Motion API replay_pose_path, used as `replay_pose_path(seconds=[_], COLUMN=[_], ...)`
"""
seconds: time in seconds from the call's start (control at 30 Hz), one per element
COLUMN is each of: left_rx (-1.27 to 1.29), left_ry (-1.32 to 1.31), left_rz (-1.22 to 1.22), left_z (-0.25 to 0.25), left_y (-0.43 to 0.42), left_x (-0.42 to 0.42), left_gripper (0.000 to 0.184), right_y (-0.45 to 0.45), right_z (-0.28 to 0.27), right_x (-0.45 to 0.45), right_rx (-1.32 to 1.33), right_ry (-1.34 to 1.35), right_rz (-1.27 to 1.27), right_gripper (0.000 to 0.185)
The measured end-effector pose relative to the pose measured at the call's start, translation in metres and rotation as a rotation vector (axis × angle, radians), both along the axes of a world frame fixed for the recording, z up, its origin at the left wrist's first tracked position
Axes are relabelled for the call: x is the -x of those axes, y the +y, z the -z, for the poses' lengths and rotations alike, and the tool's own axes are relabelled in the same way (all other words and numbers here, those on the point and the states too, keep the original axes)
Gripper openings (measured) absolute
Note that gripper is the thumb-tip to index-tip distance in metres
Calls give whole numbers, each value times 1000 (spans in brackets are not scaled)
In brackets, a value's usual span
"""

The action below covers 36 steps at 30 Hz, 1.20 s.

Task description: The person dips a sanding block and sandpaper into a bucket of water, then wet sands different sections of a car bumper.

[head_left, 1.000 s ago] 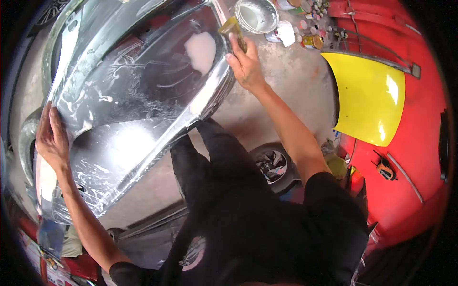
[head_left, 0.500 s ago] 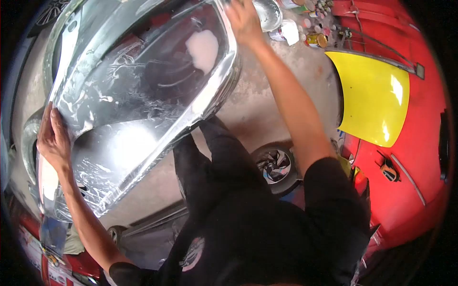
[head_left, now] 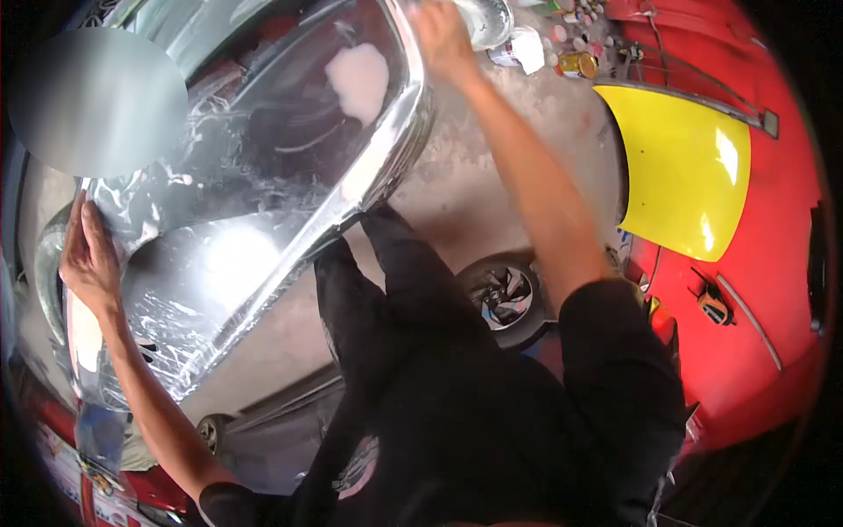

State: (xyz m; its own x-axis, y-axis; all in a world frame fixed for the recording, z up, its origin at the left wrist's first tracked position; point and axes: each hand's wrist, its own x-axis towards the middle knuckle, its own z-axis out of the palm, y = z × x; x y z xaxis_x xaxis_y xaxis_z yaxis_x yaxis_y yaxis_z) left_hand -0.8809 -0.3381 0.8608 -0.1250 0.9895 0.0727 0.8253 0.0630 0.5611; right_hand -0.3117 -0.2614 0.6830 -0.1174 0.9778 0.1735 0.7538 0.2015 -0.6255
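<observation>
A large dark car body panel point(head_left: 290, 167), wet and streaked with whitish residue, fills the upper left. A pale pink patch point(head_left: 358, 81) shows near its right end. My left hand point(head_left: 90, 255) rests on the panel's left edge, fingers pointing up and the thumb beside them. At the panel's top right edge is my right hand point(head_left: 439, 39), blurred, with its fingers bent; whatever it holds cannot be made out now.
Beside my right hand stands a whitish bucket point(head_left: 486, 22), with cans point(head_left: 575, 65) right of it. A yellow panel point(head_left: 685, 171) lies against a red surface point(head_left: 773, 263), near an orange-black tool point(head_left: 714, 307). A wheel point(head_left: 502, 297) is below.
My right hand has moved up along the panel's edge; the yellowish block seen in it a second ago no longer shows clearly. My left hand stays at the left edge. A blurred grey disc now covers the upper left.
</observation>
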Motion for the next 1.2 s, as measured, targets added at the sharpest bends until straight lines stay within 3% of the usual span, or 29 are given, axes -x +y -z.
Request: replay_pose_path(seconds=[0.07,0.17,0.2,0.27,0.3,0.33,0.37,0.4,0.47,0.57,0.63,0.7,0.8,0.87,0.97,1.03,1.1,1.2], left_rx=[24,3,4,-40,-35,-16,-1,-10,-39,-136,67,-132,-96,-18,-67,-72,-68,-67], left_ry=[-7,4,9,90,93,13,-67,5,32,119,-47,-128,10,8,92,107,122,116], left_rz=[-27,-13,-10,10,32,17,-4,-6,12,89,-77,29,77,30,90,102,126,79], left_z=[-1,-3,-3,-1,3,8,9,6,3,2,2,16,0,-2,-2,-6,-8,-4], left_y=[5,3,3,3,3,2,1,3,6,3,2,3,3,3,5,6,5,6], left_x=[1,-2,0,-1,0,6,9,7,5,0,2,4,-10,-8,-4,-10,-14,-14], left_gripper=[41,41,41,40,40,40,39,39,39,39,37,36,36,38,37,39,40,42], right_y=[-81,-123,-100,-36,-21,-6,0,-11,-78,-112,-57,11,-2,-71,-111,-55,8,-5], right_z=[-51,-36,-38,-52,-32,-11,-2,-12,-40,-39,-23,-16,-31,-36,-37,-44,-39,-42], right_x=[39,36,37,31,22,16,11,7,31,31,22,2,8,26,33,28,15,23], right_rx=[20,-164,-148,129,134,22,-95,99,-1,-199,-92,148,322,25,-180,-81,211,176], right_ry=[97,2,11,76,81,70,55,46,99,15,112,124,119,116,-28,53,166,90], right_rz=[149,24,65,146,167,150,128,108,153,59,156,130,196,179,115,139,167,247], right_gripper=[55,53,54,56,56,40,35,58,57,58,56,51,48,49,51,52,53,52])
